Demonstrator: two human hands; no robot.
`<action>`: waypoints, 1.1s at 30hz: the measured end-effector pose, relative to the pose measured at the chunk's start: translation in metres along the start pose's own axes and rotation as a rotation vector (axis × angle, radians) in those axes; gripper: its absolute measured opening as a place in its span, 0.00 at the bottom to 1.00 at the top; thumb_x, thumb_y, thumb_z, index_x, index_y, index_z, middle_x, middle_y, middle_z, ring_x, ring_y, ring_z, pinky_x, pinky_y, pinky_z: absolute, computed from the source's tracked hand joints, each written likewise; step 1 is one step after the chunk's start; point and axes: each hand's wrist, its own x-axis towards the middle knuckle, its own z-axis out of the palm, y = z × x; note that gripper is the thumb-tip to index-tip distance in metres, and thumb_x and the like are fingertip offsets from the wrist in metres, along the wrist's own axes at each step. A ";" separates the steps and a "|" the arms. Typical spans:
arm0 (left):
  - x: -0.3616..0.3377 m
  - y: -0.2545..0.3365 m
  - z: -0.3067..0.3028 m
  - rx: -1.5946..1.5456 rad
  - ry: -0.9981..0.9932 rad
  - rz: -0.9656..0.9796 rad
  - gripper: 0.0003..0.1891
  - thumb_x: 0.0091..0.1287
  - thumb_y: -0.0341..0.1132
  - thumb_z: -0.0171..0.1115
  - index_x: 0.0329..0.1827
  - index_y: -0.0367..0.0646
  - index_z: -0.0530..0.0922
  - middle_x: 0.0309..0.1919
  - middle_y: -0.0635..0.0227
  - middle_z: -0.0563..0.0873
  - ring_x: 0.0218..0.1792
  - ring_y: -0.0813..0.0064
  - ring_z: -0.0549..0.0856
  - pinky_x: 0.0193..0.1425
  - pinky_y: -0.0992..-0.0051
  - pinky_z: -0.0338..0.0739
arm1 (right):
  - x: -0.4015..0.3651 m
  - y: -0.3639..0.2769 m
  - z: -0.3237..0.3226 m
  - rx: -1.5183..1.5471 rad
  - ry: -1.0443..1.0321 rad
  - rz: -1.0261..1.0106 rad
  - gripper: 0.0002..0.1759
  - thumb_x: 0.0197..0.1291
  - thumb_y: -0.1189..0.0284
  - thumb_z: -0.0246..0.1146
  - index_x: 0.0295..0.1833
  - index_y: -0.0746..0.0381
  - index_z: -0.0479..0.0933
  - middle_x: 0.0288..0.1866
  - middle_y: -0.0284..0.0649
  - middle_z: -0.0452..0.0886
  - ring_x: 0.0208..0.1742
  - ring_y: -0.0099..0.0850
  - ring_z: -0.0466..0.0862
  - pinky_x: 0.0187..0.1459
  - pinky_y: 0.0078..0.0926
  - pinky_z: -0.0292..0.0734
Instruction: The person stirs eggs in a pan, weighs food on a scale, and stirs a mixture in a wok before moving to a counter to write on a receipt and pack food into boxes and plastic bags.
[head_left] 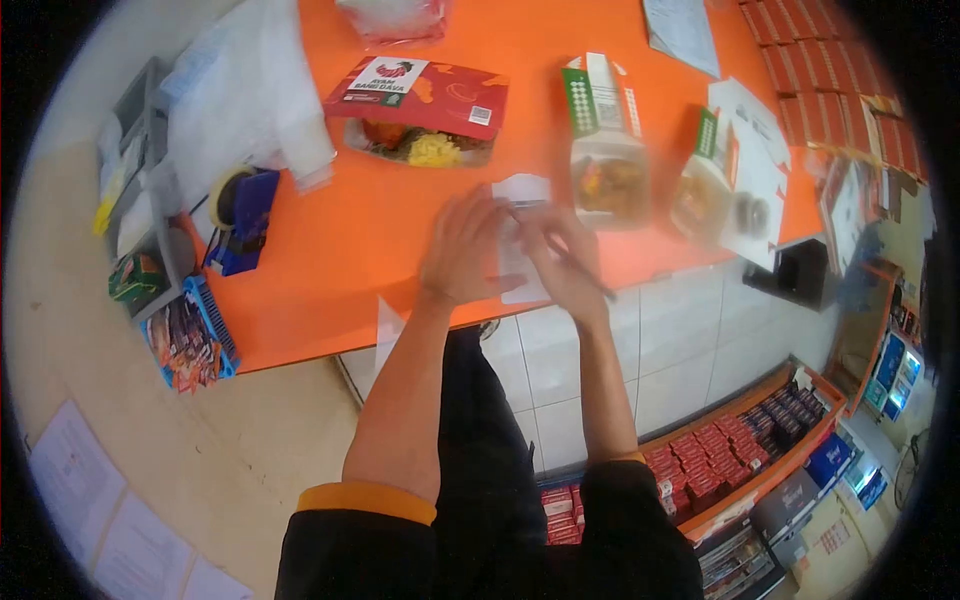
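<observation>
My right hand (565, 262) is closed around a dark pen (585, 272), whose tip end points at a narrow white paper slip (522, 188) on the orange table (350, 262). My left hand (465, 245) rests flat on the left side of the slip, fingers stretched out. Part of the slip is hidden under both hands. Just beyond them stands a red food box (420, 95) with its lid up, showing yellow and brown food. To the right are an open green-and-white box (610, 160) with food in it and a smaller food box (700, 195).
Clear plastic bags (240, 90) and a blue tape dispenser (243, 220) lie at the left, beside a grey organizer (165, 220). White printed sheets (750, 150) lie at the right. Stacked brown boxes (820, 70) fill the far right; red packs (700, 455) sit on a shelf below.
</observation>
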 end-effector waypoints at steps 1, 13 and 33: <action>-0.002 -0.003 0.004 0.006 -0.014 -0.030 0.47 0.40 0.54 0.74 0.65 0.48 0.66 0.64 0.66 0.69 0.71 0.65 0.60 0.73 0.54 0.49 | 0.013 -0.012 0.002 -0.079 -0.138 0.125 0.06 0.63 0.77 0.58 0.46 0.63 0.75 0.41 0.37 0.81 0.44 0.23 0.81 0.49 0.26 0.77; -0.002 0.000 -0.001 -0.023 -0.018 -0.042 0.46 0.39 0.55 0.74 0.64 0.48 0.67 0.63 0.67 0.69 0.71 0.67 0.60 0.75 0.57 0.47 | 0.155 -0.030 -0.008 0.595 -0.064 -0.099 0.10 0.69 0.68 0.53 0.47 0.61 0.74 0.42 0.39 0.81 0.48 0.28 0.80 0.56 0.27 0.68; 0.000 0.000 0.000 -0.025 0.064 -0.004 0.42 0.42 0.55 0.72 0.61 0.46 0.69 0.60 0.67 0.72 0.69 0.65 0.64 0.72 0.55 0.52 | -0.057 0.060 -0.017 0.006 0.082 0.162 0.08 0.50 0.81 0.63 0.31 0.63 0.70 0.22 0.29 0.73 0.23 0.13 0.71 0.24 0.13 0.66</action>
